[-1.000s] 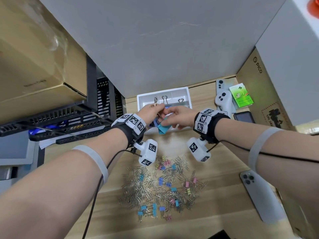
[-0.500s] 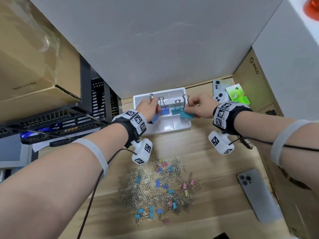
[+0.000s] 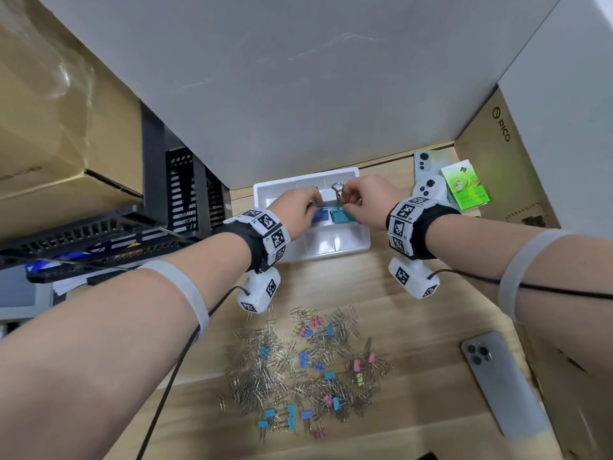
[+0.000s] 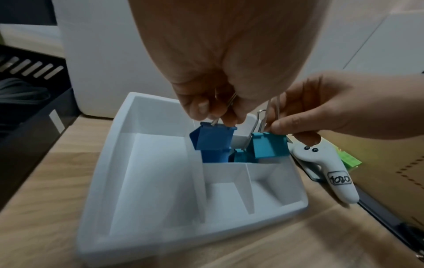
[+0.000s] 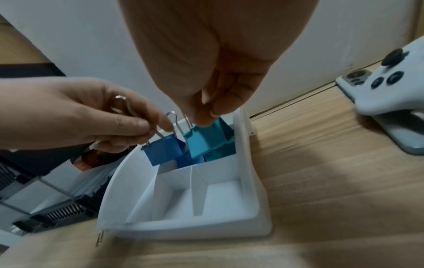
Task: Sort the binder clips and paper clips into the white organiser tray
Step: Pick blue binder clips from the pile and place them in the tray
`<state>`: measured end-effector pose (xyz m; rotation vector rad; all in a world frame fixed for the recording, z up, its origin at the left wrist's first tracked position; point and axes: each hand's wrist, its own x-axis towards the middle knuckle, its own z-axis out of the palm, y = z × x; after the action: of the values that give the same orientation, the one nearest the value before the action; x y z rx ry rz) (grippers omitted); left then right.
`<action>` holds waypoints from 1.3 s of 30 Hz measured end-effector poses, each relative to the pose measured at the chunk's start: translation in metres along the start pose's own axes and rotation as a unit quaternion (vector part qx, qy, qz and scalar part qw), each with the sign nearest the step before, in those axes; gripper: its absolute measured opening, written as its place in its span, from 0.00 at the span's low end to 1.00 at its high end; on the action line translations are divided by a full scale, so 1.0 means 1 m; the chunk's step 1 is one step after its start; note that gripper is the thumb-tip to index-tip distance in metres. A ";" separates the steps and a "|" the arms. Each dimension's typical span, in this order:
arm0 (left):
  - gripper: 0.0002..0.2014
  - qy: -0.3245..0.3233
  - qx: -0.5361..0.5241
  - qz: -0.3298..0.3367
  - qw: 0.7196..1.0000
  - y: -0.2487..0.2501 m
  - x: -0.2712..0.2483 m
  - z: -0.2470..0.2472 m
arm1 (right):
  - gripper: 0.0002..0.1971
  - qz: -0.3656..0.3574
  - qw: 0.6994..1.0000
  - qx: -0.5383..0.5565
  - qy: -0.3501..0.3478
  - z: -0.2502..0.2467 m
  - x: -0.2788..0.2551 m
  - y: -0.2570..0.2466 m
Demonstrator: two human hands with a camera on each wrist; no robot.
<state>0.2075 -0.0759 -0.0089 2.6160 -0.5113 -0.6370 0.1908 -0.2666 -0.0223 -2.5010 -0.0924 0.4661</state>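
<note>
The white organiser tray (image 3: pixel 351 248) (image 4: pixel 128 190) (image 5: pixel 254 204) stands at the back of the wooden desk. Over its far right compartments my left hand (image 3: pixel 298 207) (image 4: pixel 213 112) pinches the wire handles of a large blue binder clip (image 3: pixel 319 214) (image 4: pixel 212 137) (image 5: pixel 162 151). Beside it, my right hand (image 3: pixel 361 200) (image 5: pixel 206 112) pinches a large teal binder clip (image 3: pixel 341 216) (image 4: pixel 269 145) (image 5: pixel 206 139). Both clips hang just above more blue and teal clips in those compartments. A heap of small paper clips and small coloured binder clips (image 3: pixel 308 366) lies on the desk nearer me.
A white controller (image 3: pixel 428 189) (image 4: pixel 321 166) (image 5: pixel 390 76), a phone under it and a green packet (image 3: pixel 464 185) lie right of the tray. Another phone (image 3: pixel 497 386) rests at front right. Black racks (image 3: pixel 185 197) and cardboard boxes flank the desk. One paper clip (image 5: pixel 100 237) lies by the tray's corner.
Both hands carried the two large clips from in front of the tray to over its far right compartments; the right hand then came back inward beside the left.
</note>
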 end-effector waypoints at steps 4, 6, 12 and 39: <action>0.07 -0.011 -0.015 -0.015 1.000 0.004 0.002 -0.002 | 0.04 0.003 0.998 -0.064 0.013 0.006 -0.001 0.000; 0.07 -0.022 -0.024 -0.023 0.999 0.006 0.002 -0.001 | 0.05 0.005 0.997 -0.077 0.012 0.008 -0.002 0.000; 0.06 -0.021 -0.021 -0.036 0.999 0.010 0.002 0.000 | 0.08 0.013 0.997 -0.053 0.050 0.011 -0.001 -0.001; 0.11 0.094 0.002 -0.006 0.996 -0.013 0.011 0.001 | 0.16 -0.021 0.993 0.003 0.116 0.014 0.014 0.006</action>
<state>0.2199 -0.0695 -0.0194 2.6500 -0.4401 -0.3884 0.1988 -0.2615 -0.0407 -2.5234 -0.0528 0.1568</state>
